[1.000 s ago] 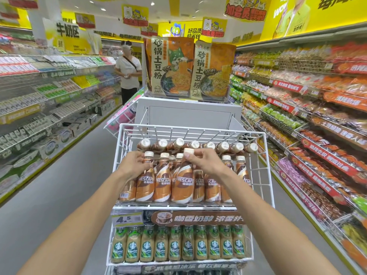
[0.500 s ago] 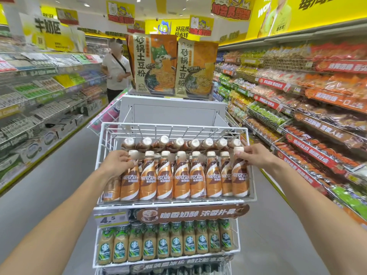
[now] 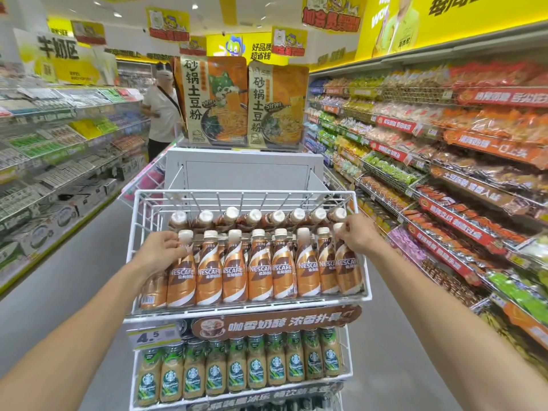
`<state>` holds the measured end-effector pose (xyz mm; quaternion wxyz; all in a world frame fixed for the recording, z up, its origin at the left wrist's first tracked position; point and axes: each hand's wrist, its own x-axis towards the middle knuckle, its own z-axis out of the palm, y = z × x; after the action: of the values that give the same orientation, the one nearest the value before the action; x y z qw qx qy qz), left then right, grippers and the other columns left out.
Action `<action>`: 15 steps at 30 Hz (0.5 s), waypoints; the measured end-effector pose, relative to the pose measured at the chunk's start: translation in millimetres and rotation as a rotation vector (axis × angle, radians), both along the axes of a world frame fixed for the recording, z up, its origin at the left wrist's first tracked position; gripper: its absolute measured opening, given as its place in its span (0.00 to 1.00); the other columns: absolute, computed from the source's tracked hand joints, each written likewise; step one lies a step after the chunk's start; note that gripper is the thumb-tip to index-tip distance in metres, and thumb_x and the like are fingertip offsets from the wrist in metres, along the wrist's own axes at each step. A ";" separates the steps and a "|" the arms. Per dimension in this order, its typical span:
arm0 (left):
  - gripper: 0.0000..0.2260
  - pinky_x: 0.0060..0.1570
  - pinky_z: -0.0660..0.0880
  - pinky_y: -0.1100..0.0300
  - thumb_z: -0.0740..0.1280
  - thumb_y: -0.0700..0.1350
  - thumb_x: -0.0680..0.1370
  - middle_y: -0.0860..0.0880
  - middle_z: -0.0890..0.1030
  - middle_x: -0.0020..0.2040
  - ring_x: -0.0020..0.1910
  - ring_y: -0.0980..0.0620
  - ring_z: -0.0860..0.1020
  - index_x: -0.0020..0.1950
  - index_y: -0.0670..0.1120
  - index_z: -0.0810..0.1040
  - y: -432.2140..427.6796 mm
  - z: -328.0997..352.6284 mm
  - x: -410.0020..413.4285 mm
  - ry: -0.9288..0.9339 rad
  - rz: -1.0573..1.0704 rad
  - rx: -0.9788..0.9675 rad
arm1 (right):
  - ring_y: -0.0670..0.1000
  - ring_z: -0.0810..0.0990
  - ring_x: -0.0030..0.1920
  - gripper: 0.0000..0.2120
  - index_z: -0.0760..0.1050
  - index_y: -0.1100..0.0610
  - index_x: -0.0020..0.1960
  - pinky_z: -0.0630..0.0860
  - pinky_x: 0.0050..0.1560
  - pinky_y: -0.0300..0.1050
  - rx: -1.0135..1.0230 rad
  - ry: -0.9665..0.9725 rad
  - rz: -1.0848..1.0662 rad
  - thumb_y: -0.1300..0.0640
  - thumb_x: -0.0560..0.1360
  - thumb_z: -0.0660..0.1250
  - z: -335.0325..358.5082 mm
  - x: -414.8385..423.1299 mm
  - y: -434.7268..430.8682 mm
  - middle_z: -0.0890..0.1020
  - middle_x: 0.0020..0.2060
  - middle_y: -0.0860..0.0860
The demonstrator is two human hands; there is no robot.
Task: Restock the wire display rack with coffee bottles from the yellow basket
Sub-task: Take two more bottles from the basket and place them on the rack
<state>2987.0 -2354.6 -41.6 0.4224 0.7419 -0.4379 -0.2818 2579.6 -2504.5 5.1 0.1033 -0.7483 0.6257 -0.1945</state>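
Shop aisle, grey floor [image 3: 74,280], stocked shelves on both sides. At its middle stands the white wire display rack [image 3: 237,195]; its top tier carries a front row of upright Nescafé coffee bottles [image 3: 261,271], with more lying capped-end forward along the rear edge. The left hand [image 3: 161,247] clasps the bottle at the front left corner; the right hand [image 3: 357,237] pinches the neck of the one at the front right corner. Starbucks bottles [image 3: 237,369] fill the tier below.

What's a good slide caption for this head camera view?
Both hands, left and right, steady the end Nescafe bottles on the white wire rack's top shelf.
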 end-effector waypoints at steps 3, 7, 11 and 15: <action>0.35 0.71 0.70 0.48 0.76 0.40 0.75 0.36 0.73 0.73 0.72 0.39 0.73 0.78 0.35 0.64 1.9 2.2 -2.0 -0.008 0.001 -0.003 | 0.47 0.69 0.29 0.22 0.65 0.55 0.32 0.62 0.27 0.42 0.028 -0.027 -0.031 0.58 0.81 0.71 2.9 -0.1 0.8 0.71 0.28 0.51; 0.34 0.68 0.71 0.51 0.75 0.39 0.76 0.37 0.73 0.74 0.72 0.39 0.73 0.78 0.35 0.64 3.9 2.7 -5.0 -0.019 0.013 -0.004 | 0.46 0.69 0.30 0.23 0.65 0.56 0.32 0.61 0.28 0.40 0.036 -0.050 -0.032 0.58 0.82 0.71 7.3 0.6 5.6 0.70 0.30 0.50; 0.33 0.62 0.73 0.52 0.75 0.39 0.76 0.37 0.73 0.73 0.71 0.39 0.74 0.78 0.36 0.64 3.8 3.1 -6.5 -0.022 0.028 0.008 | 0.53 0.74 0.34 0.16 0.70 0.60 0.37 0.68 0.31 0.43 0.021 -0.027 -0.047 0.62 0.82 0.68 10.0 4.9 14.0 0.76 0.36 0.56; 0.33 0.65 0.73 0.50 0.75 0.40 0.76 0.37 0.74 0.73 0.71 0.38 0.74 0.77 0.36 0.66 3.6 3.1 -8.8 -0.036 0.055 0.008 | 0.60 0.77 0.41 0.06 0.75 0.64 0.46 0.73 0.37 0.51 -0.082 0.056 -0.105 0.65 0.81 0.64 8.3 10.7 25.3 0.77 0.44 0.59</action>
<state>2978.2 -2351.0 -38.5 0.4191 0.7602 -0.4238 -0.2586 2590.3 -2479.2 13.3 0.0446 -0.7231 0.6583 -0.2043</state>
